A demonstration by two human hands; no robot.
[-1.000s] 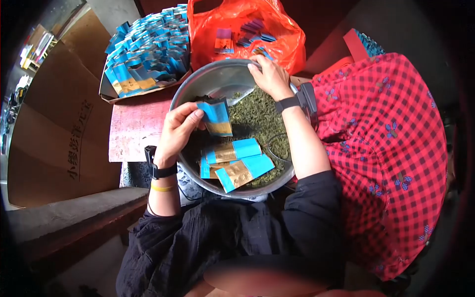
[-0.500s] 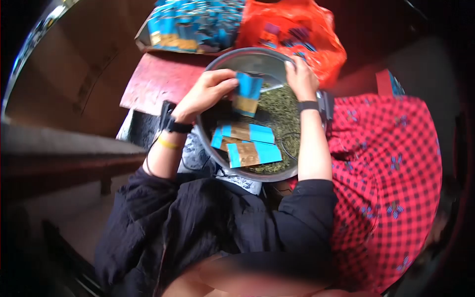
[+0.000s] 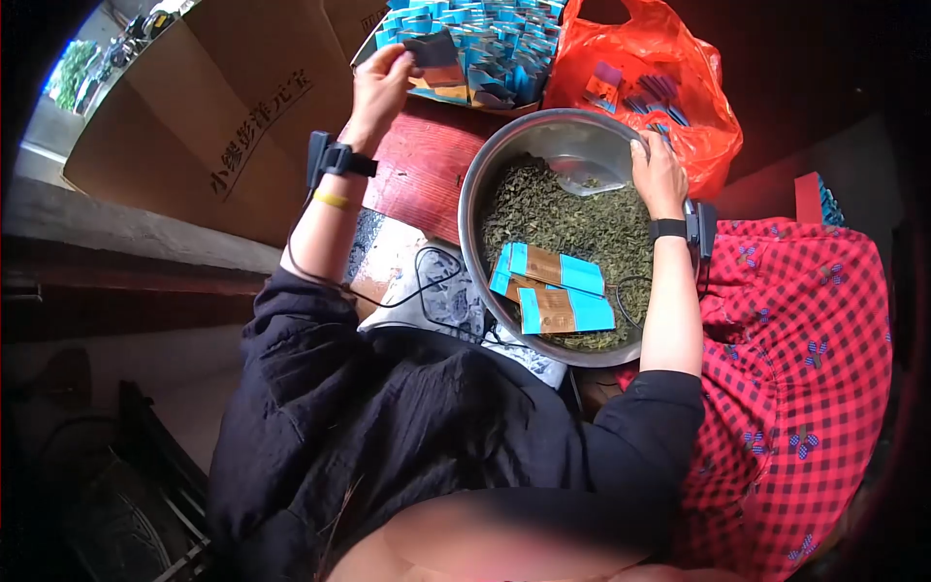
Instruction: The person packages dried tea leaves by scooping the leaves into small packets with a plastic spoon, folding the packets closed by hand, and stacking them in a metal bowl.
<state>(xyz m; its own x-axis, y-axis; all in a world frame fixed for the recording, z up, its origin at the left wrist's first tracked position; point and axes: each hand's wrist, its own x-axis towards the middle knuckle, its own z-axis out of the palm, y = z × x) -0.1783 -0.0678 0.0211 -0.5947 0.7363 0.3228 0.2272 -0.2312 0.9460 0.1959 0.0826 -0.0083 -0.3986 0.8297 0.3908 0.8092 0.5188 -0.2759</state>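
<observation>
My left hand (image 3: 381, 89) is raised at the left edge of a box of packets, its fingers pinched on a small paper packet (image 3: 432, 56) that looks dark above and orange-brown below. My right hand (image 3: 660, 177) grips the right rim of a metal basin (image 3: 469, 215). Dried green leaves (image 3: 553, 219) fill much of the basin, with a clear scoop-like piece (image 3: 588, 177) lying at the far side. Several flat blue-and-brown packets (image 3: 567, 310) rest on the leaves near me, overlapping one another.
Beyond the basin stands a box (image 3: 509, 44) packed with blue packets. An orange-red plastic bag (image 3: 706, 145) beside it holds several dark packets. A red board (image 3: 417, 175) lies left of the basin; a large cardboard box (image 3: 194, 116) stands farther left. Red checked cloth (image 3: 786, 330) spreads at right.
My left hand has moved from over the basin up and away to the packet box, carrying the packet. My right hand stays on the rim. The whole view has shifted.
</observation>
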